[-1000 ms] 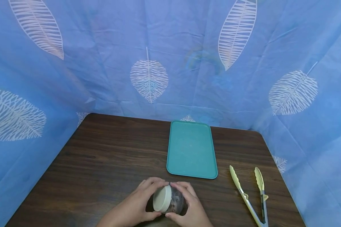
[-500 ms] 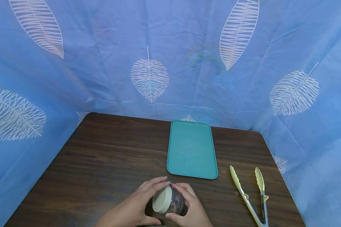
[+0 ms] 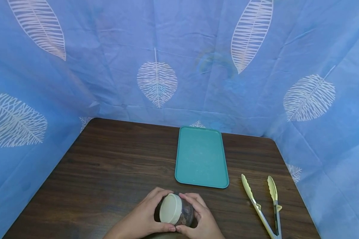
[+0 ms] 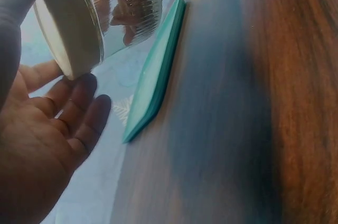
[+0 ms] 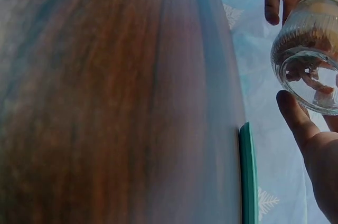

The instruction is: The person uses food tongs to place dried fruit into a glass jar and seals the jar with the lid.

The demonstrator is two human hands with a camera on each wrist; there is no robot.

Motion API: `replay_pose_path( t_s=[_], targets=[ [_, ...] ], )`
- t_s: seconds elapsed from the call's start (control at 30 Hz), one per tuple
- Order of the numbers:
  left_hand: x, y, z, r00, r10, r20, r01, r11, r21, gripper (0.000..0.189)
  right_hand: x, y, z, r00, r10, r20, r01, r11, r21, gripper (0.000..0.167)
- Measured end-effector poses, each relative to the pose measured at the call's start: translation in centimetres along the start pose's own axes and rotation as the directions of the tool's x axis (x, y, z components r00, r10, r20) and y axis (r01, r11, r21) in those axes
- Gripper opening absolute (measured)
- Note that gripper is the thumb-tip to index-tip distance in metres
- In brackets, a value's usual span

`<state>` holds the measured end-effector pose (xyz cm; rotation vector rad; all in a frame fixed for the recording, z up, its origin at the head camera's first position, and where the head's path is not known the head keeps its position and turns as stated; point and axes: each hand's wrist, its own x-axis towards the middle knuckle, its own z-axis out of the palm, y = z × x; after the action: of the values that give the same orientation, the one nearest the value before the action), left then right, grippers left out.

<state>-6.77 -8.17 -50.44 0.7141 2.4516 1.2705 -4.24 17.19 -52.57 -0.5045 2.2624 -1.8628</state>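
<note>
A glass jar (image 3: pixel 187 214) with a cream lid (image 3: pixel 171 209) is held sideways at the near edge of the head view, its lid turned left. My left hand (image 3: pixel 145 215) grips the lid between thumb and fingertips. Around the glass body, the thumb and fingers of my right hand (image 3: pixel 201 215) hold the other side. In the left wrist view the ribbed glass (image 4: pixel 132 10) shows brownish pieces inside, and the lid sits on the jar. The right wrist view shows the jar's round base (image 5: pixel 311 78), with the jar raised above the table.
A teal tray (image 3: pixel 201 157) lies flat toward the back of the dark wooden table (image 3: pixel 122 159). Metal tongs with pale yellow tips (image 3: pixel 247 189) lie spread at the right. A blue leaf-patterned cloth (image 3: pixel 191 83) hangs behind and at both sides.
My left thumb came off the lid half a second ago and is now back against it. The lid faces slightly more upward. Tray and tongs stay put.
</note>
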Motion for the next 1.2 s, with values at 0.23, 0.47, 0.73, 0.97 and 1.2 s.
replay_pose_path(
  t_s=[0.23, 0.47, 0.73, 0.97, 1.2],
  targets=[
    [0.2, 0.0, -0.1, 0.997, 0.073, 0.009, -0.073, 0.997, -0.007, 0.09, -0.2, 0.1, -0.6, 0.999, 0.025, 0.04, -0.027, 0.999, 0.034, 0.078],
    [0.3, 0.0, 0.0, 0.997, 0.077, 0.021, -0.077, 0.997, -0.003, 0.091, -0.2, 0.6, -0.9, 0.999, 0.013, 0.046, -0.014, 1.0, 0.013, 0.077],
    [0.4, 0.0, 0.6, 0.999, 0.031, 0.014, -0.03, 0.995, -0.1, 0.12, -0.5, -0.2, -0.9, 0.999, -0.036, 0.033, 0.03, 0.982, 0.184, 0.071],
    [0.8, -0.5, 1.8, 0.997, -0.009, -0.075, -0.01, 0.969, -0.248, 0.096, -0.2, -0.9, -0.8, 0.974, -0.225, 0.013, 0.208, 0.922, 0.327, 0.07],
    [1.2, -0.7, 2.2, 0.995, 0.004, -0.095, -0.029, 0.965, -0.262, 0.085, -0.7, -1.3, -1.5, 0.994, -0.041, 0.106, 0.0, 0.933, 0.359, 0.075]
  ],
)
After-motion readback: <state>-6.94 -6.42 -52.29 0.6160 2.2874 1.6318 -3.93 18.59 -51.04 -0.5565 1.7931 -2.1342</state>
